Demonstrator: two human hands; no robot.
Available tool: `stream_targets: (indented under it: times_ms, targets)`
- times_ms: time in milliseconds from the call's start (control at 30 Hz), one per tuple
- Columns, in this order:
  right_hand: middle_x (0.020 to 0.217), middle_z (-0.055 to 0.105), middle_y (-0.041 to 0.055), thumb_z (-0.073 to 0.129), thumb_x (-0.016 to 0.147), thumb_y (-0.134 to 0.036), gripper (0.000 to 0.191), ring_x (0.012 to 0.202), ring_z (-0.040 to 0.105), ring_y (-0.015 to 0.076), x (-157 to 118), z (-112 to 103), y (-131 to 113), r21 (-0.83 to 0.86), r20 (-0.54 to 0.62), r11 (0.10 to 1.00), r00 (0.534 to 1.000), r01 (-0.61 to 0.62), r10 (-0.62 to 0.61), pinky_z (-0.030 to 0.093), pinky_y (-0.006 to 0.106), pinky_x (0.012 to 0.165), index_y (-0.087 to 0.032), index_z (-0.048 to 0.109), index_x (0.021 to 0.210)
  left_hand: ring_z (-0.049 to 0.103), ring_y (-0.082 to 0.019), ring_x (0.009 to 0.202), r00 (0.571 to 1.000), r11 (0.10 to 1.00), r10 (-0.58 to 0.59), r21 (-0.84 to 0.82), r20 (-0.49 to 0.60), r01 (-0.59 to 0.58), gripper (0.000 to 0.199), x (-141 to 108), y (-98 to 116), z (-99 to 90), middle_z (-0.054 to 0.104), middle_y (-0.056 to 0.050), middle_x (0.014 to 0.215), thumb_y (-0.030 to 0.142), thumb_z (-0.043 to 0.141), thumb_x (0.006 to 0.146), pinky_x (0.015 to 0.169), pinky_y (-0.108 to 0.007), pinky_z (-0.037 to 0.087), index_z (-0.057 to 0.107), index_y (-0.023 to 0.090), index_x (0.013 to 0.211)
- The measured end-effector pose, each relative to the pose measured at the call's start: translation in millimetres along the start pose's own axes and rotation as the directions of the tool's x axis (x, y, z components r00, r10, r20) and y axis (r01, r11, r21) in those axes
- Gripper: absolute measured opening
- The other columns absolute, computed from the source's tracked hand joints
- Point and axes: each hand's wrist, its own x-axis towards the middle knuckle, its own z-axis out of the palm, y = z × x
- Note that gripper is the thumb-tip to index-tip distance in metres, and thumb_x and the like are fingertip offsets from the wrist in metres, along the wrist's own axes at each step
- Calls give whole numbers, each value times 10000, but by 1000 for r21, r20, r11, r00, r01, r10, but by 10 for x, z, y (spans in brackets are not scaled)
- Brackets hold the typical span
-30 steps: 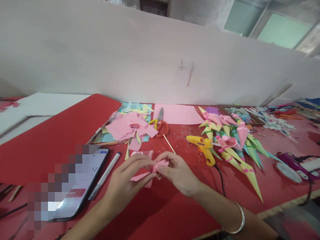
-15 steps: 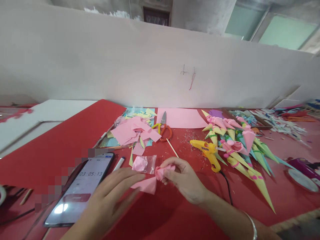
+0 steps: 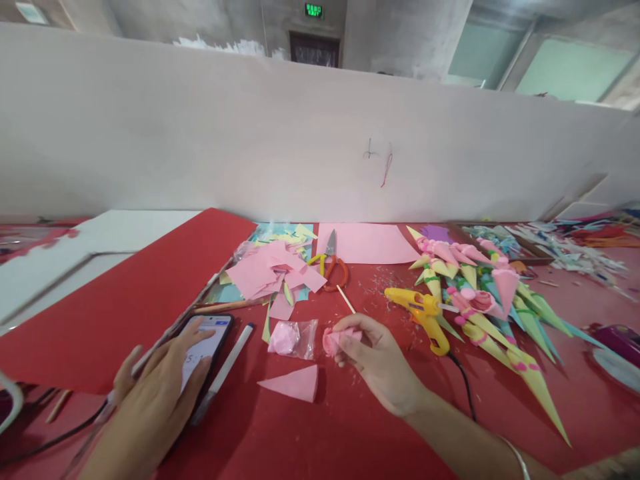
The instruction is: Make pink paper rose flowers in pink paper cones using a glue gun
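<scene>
Over the phone on the left lies my left hand, fingers spread and covering much of its screen. It holds nothing. Beside the phone is a white marker with a dark cap. My right hand pinches a rolled pink paper rose between thumb and fingers. Just left of the rose sits a small clear plastic bag with something pink in it. A pink paper cone piece lies flat below that bag. A thin wooden stick rests behind my right hand.
A yellow glue gun with a black cord lies right of centre. Further right are piled pink, yellow and green paper cones. Scissors and pink paper pieces lie at the back. A large red board slants at the left.
My left hand has moved left and down from above the pink cone piece onto the phone. My right hand stays on the rose. The view has tilted slightly upward.
</scene>
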Motion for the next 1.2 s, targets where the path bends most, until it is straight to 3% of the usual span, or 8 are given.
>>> stream_targets:
  times_ms: [133,267,367,567,733,867,1033,1200]
  targets:
    - [654,667,-30,755,694,-249,106,556,593,75,4,-13,-1,1,1,1000,1000,4,-4,496,212,582,-208,690,768,568,-312,1088,989,985,122,-136,88,-109,410,32,183,15,611,-77,1191,396,459,854,879,-454,461,452,265,1242]
    - [659,668,-27,766,679,-263,130,558,585,75,17,-27,3,-13,-27,1000,1000,14,-15,492,217,590,-201,688,763,526,-301,1148,900,916,352,-294,257,-274,625,73,517,160,565,-73,1282,365,675,703,917,-431,449,456,302,1285]
    - [654,665,-25,777,663,-282,155,556,582,77,33,-31,-2,-18,-46,1000,999,22,-23,488,217,584,-192,688,752,546,-316,1113,851,916,372,-294,371,-272,547,163,761,191,596,-84,1240,261,694,673,890,-464,457,552,288,1201]
    - [640,661,-29,793,630,-291,181,545,577,74,63,-3,-31,-19,-69,1000,998,13,-15,486,213,571,-189,683,731,611,-281,956,835,932,343,-267,430,-246,282,350,956,55,663,-70,1061,114,593,662,772,-390,486,657,237,907]
    - [633,657,-29,803,602,-305,215,533,573,78,85,-6,-58,-22,-100,1000,995,8,-10,497,231,575,-179,669,714,653,-210,691,875,913,325,-360,358,-191,150,423,958,22,700,-32,767,136,466,788,613,-291,473,596,211,782]
    - [638,657,-29,789,625,-306,205,542,581,82,78,-27,-68,-52,-97,998,995,20,-25,502,236,582,-185,665,735,665,-179,612,934,869,234,-489,270,-77,95,461,971,39,712,7,732,208,464,813,508,-230,457,546,231,857]
    - [642,649,-29,748,681,-257,132,542,587,89,-5,38,-115,-76,-9,988,991,136,-137,497,239,569,-197,654,751,641,-133,632,985,748,122,-663,122,-11,447,476,1055,101,650,45,738,168,499,776,546,-197,476,368,238,1198]
    - [728,642,-12,717,696,-193,89,568,581,96,-86,103,-145,-133,43,963,972,235,-232,484,235,548,-205,657,760,554,-111,549,989,692,135,-720,55,-55,577,458,1136,194,561,69,670,154,495,776,540,-208,468,252,233,1293]
